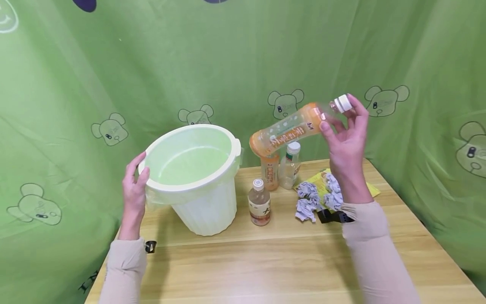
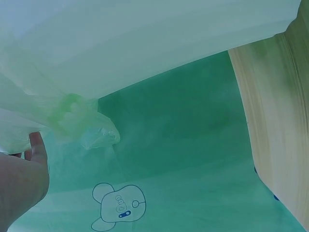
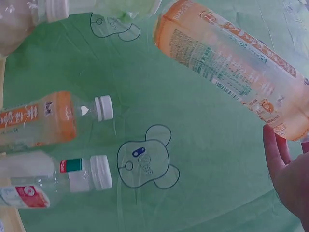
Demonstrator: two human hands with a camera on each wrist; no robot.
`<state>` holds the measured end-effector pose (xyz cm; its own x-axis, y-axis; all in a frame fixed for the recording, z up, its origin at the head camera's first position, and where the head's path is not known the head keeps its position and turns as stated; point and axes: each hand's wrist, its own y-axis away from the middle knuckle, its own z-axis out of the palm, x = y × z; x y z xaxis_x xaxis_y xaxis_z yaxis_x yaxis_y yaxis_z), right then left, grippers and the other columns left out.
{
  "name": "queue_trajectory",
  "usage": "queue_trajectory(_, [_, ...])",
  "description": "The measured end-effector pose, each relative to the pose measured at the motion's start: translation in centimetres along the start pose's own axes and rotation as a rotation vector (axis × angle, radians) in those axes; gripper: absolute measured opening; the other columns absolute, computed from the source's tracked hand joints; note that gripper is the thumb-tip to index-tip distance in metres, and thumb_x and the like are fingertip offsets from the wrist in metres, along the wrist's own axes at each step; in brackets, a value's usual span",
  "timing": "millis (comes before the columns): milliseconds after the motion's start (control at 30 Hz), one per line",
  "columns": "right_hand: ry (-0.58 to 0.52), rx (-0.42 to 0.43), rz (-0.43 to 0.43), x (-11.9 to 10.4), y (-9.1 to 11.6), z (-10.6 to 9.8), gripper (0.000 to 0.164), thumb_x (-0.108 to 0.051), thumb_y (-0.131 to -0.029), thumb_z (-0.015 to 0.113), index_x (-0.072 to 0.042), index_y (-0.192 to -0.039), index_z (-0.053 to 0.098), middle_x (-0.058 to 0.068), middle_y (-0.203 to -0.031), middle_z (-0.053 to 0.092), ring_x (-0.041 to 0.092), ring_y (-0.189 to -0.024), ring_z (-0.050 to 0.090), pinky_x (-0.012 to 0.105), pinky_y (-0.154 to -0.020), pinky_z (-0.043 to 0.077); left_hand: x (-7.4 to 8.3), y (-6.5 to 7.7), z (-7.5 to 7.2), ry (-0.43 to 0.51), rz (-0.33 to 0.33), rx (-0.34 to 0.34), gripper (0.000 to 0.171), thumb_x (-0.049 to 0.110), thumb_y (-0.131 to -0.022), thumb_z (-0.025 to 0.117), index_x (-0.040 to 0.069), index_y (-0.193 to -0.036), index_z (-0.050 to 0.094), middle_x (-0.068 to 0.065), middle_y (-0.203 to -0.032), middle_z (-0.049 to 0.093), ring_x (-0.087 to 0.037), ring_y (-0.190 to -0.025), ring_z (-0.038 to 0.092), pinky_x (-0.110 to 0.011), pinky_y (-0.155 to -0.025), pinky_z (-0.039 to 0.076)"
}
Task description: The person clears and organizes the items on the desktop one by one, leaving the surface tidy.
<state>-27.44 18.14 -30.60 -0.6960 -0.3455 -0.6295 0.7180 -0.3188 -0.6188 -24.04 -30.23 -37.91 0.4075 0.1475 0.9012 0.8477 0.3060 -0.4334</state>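
My left hand (image 1: 134, 190) holds the near left rim of a white plastic trash bin (image 1: 205, 207), thumb and fingers at its edge. A thin bag liner (image 2: 99, 130) folds over that rim and hangs outside, seen in the left wrist view beside the fingers. To the right, my right hand (image 1: 347, 143) grips an orange-labelled plastic bottle (image 1: 288, 128) near its white-capped neck, in the air. The bottle slants, its base lower and pointing left toward the bin. Its printed label faces the right wrist view, fingers at the shoulder end.
Right of the bin stand a small brownish drink bottle (image 1: 260, 211), another orange-labelled bottle (image 1: 270, 175) and a clear bottle (image 1: 289, 171) with a white cap. Crumpled paper balls (image 1: 305, 210) and a yellow wrapper (image 1: 320, 185) lie below my right hand. Green curtain (image 1: 243, 63) surrounds the wooden table (image 1: 243, 270).
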Motion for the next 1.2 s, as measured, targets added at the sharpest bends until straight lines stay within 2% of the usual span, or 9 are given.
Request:
queue_trajectory(200, [-0.062,0.016,-0.004,0.3,0.0,1.6,0.070,0.012,-0.087,0.071,-0.012,-0.147,0.045,0.013,-0.139,0.049,0.032,-0.123,0.056,0.033,-0.108,0.057,0.1,0.0,0.1,0.010,0.002,-0.003,0.050,0.029,-0.098,0.061,0.018,-0.147,0.058,-0.004,-0.143,0.047,-0.026,-0.115,0.058,-0.020,-0.085,0.063])
queue_trajectory(567, [-0.110,0.018,0.008,1.5,0.6,4.3,0.070,0.009,-0.088,0.072,-0.013,-0.148,0.044,0.013,-0.139,0.050,0.031,-0.121,0.059,0.034,-0.107,0.057,0.0,0.1,0.0,0.014,0.003,-0.002,0.050,0.029,-0.099,0.061,0.019,-0.147,0.058,-0.006,-0.145,0.047,-0.028,-0.115,0.058,-0.020,-0.085,0.063])
queue_trajectory(867, [-0.064,-0.009,-0.038,2.6,0.9,5.9,0.071,0.004,-0.090,0.073,-0.013,-0.151,0.041,0.013,-0.141,0.049,0.032,-0.122,0.059,0.038,-0.109,0.056,-0.1,0.0,-0.1,0.020,0.011,0.006,0.049,0.029,-0.099,0.061,0.019,-0.147,0.058,-0.004,-0.143,0.049,-0.028,-0.114,0.059,-0.020,-0.084,0.063])
queue_trajectory(1000, [-0.064,-0.040,-0.023,3.1,1.1,6.8,0.071,0.004,-0.091,0.072,-0.014,-0.151,0.040,0.015,-0.143,0.047,0.033,-0.124,0.059,0.038,-0.110,0.056,-0.2,-0.1,-0.2,0.027,0.014,0.008,0.049,0.029,-0.098,0.061,0.019,-0.146,0.058,-0.003,-0.140,0.050,-0.028,-0.113,0.059,-0.021,-0.084,0.063])
queue_trajectory(1200, [-0.012,-0.082,-0.007,3.9,1.6,7.8,0.072,0.008,-0.092,0.068,-0.015,-0.153,0.037,0.010,-0.141,0.049,0.033,-0.127,0.059,0.037,-0.106,0.058,-0.2,0.1,0.0,0.008,-0.003,0.012,0.049,0.030,-0.099,0.060,0.020,-0.147,0.058,-0.003,-0.143,0.049,-0.029,-0.110,0.061,-0.021,-0.080,0.064])
